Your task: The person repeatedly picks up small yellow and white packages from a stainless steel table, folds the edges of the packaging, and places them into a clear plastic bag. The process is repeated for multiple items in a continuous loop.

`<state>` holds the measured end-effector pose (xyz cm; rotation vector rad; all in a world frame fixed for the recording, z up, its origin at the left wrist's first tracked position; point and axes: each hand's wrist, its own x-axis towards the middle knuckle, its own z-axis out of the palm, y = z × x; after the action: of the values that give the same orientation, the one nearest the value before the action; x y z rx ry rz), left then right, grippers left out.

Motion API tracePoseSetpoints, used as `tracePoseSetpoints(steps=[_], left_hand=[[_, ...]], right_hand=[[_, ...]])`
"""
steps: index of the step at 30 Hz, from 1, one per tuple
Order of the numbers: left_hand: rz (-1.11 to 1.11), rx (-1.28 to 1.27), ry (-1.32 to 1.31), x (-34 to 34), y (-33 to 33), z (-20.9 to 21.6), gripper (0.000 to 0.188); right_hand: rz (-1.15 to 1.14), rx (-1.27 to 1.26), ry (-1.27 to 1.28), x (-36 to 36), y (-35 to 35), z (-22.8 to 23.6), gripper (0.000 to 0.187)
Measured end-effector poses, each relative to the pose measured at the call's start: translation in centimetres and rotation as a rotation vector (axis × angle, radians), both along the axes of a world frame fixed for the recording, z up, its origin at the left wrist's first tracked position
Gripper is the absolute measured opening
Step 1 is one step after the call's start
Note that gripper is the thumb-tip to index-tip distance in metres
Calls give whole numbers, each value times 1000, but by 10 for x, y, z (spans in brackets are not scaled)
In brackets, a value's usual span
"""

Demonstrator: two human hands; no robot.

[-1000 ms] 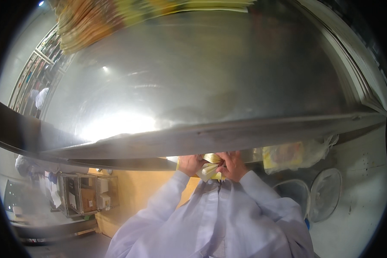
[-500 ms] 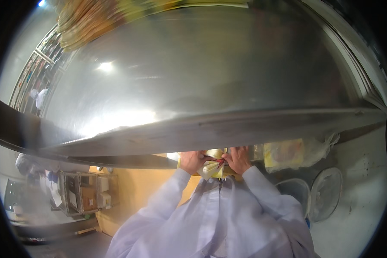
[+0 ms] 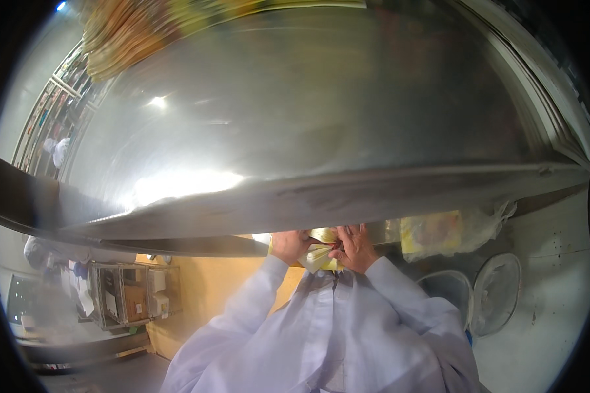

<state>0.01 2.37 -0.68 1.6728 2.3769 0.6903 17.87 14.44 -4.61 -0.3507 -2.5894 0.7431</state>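
My left hand [image 3: 288,246] grips the left side of a pale yellow plastic bag [image 3: 318,257], with its fingers curled in toward the bag's gathered middle. From the other side my right hand [image 3: 355,250] closes over the same bag, thumb and fingers meeting near the bunched part. A trace of red shows at the gather between the hands; I cannot make out what it is. Both hands work close to my chest, just below the front edge of a broad steel surface [image 3: 295,111]. Some fingertips are hidden by that edge and by the bag.
Stacked yellow and orange flat bags [image 3: 137,33] lie at the far left of the steel surface. A clear plastic bag [image 3: 488,229] with a yellow package [image 3: 432,234] is at right, above clear-lined bins [image 3: 498,291]. A wire rack [image 3: 134,295] with boxes stands lower left.
My right hand has moved slightly left and closed in over the bag's gathered middle, covering most of the red part. My left hand stays nearly where it was.
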Motion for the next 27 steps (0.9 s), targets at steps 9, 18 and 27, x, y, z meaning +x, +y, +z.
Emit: tracePoseSetpoints(steps=[9, 18, 27], left_hand=[[16, 66, 25, 2, 6, -1, 32], [2, 44, -54, 4, 8, 6, 30], [8, 84, 34, 2, 6, -5, 33]], right_hand=[[-36, -19, -87, -1, -2, -3, 82], [-127, -9, -84, -1, 11, -6, 68], [-184, -66, -76, -3, 15, -25, 72]])
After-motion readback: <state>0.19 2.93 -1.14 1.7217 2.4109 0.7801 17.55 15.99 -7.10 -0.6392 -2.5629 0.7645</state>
